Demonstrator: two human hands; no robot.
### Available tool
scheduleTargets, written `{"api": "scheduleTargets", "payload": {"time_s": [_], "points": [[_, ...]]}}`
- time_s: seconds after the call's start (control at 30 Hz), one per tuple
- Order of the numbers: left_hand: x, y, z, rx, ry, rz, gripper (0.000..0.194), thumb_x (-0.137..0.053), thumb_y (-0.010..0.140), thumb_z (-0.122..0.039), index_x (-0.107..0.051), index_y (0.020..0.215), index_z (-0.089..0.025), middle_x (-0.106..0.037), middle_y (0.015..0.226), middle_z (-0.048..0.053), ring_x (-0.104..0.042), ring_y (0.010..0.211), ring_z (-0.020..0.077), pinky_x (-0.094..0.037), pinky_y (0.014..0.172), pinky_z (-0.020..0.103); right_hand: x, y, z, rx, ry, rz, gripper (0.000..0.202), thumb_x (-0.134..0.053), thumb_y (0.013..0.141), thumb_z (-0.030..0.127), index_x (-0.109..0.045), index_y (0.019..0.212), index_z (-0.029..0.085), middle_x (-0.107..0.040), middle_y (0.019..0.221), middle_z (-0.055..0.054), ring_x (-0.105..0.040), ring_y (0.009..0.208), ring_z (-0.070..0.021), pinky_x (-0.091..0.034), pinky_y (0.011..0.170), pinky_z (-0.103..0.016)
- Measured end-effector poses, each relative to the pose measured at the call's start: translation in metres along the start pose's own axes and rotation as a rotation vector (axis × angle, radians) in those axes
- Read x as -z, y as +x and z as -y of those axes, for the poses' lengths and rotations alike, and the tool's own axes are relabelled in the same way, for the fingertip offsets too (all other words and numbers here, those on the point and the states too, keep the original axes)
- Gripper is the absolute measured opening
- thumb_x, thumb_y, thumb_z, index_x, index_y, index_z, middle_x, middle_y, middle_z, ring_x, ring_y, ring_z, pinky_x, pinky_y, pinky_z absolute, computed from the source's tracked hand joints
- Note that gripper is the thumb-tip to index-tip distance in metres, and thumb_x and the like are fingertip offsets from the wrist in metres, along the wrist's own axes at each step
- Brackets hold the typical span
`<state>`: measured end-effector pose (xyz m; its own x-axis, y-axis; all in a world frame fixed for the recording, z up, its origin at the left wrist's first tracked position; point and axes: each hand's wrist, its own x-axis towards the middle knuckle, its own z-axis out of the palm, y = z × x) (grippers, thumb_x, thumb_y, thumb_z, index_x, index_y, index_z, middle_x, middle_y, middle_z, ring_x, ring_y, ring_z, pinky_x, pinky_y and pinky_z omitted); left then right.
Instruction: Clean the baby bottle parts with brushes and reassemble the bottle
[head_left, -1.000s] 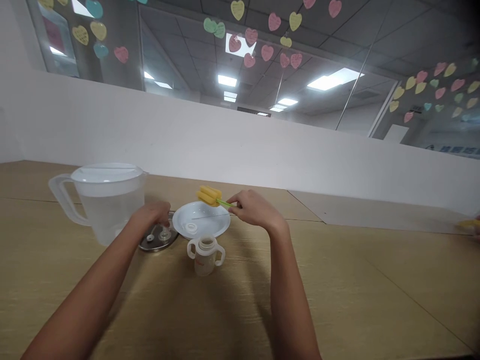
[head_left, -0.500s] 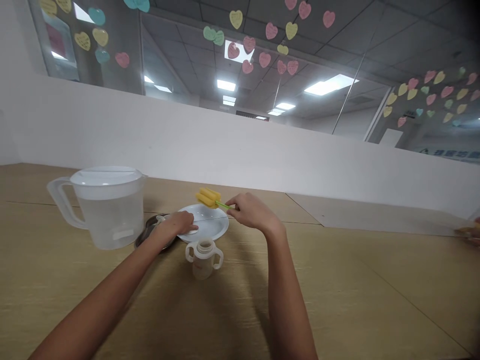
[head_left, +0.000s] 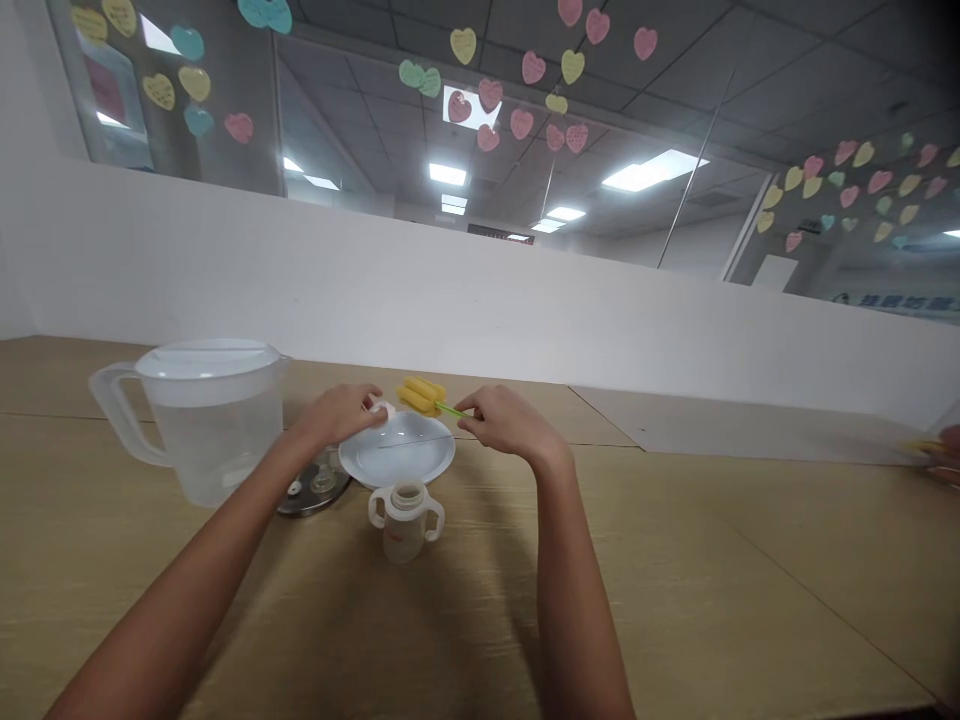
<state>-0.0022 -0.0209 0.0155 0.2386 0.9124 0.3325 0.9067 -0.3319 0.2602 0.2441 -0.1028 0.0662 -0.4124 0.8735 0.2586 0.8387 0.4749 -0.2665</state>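
Over the far left rim of a white bowl (head_left: 397, 460), my left hand (head_left: 341, 412) pinches a small white piece (head_left: 384, 409). My right hand (head_left: 499, 418) is closed on the green handle of a yellow sponge brush (head_left: 421, 395), whose head hangs above the bowl's far edge. In front of the bowl stands an open bottle with two handles (head_left: 405, 522). A round metal tray (head_left: 304, 503) with small clear and white parts lies left of the bowl, partly behind my left forearm.
A lidded clear pitcher (head_left: 217, 430) holding liquid stands at the left of the wooden table (head_left: 712, 580). A white wall (head_left: 480, 310) runs behind the table. At the right edge, another person's hand (head_left: 946, 455) shows near something yellow.
My left hand has risen from the bowl's left side to above its far rim, with the white piece in its fingers. More of the metal tray shows. My right hand has barely moved.
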Motion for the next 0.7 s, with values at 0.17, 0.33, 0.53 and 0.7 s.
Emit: {"api": "scheduleTargets", "payload": {"time_s": [0.17,0.33,0.53,0.7], "points": [[0.037,-0.01,-0.008,-0.08,-0.635,-0.223,0.048,-0.05,0.076,-0.044,-0.064,0.11,-0.015,-0.067,0.106,0.008,-0.062,0.092,0.0235,-0.05,0.081,0.033,0.007,-0.008,0.004,0.132,0.11,-0.069,0.032,-0.047,0.082,0.021,-0.067,0.107,0.017,-0.052,0.056,0.002,-0.039,0.053,-0.0094,-0.027,0.053,-0.023],[0.044,-0.016,-0.021,-0.145,-1.125,-0.196,0.042,-0.062,0.073,-0.039,-0.067,0.108,-0.016,-0.067,0.107,0.008,-0.061,0.099,0.0246,-0.048,0.092,0.038,0.01,-0.014,0.017,0.178,0.093,-0.215,0.035,-0.046,0.083,0.019,-0.066,0.112,0.022,-0.055,0.059,0.002,-0.035,0.053,-0.0087,-0.026,0.053,-0.023],[0.052,-0.025,-0.028,-0.115,-1.082,-0.151,0.048,-0.071,0.065,-0.037,-0.067,0.109,-0.019,-0.065,0.113,0.009,-0.06,0.102,0.0292,-0.05,0.09,0.045,0.008,-0.012,0.011,0.134,0.042,-0.218,0.035,-0.051,0.081,0.021,-0.065,0.113,0.024,-0.071,0.09,-0.003,-0.055,0.068,-0.0126,-0.037,0.061,-0.024],[0.057,-0.032,-0.03,-0.164,-0.896,-0.145,0.048,-0.073,0.063,-0.039,-0.067,0.108,-0.022,-0.064,0.116,0.007,-0.057,0.109,0.0299,-0.047,0.095,0.042,0.01,-0.013,0.006,0.14,0.009,-0.252,0.032,-0.049,0.083,0.022,-0.066,0.111,0.027,-0.07,0.104,-0.001,-0.06,0.075,-0.0139,-0.041,0.067,-0.025]]}}
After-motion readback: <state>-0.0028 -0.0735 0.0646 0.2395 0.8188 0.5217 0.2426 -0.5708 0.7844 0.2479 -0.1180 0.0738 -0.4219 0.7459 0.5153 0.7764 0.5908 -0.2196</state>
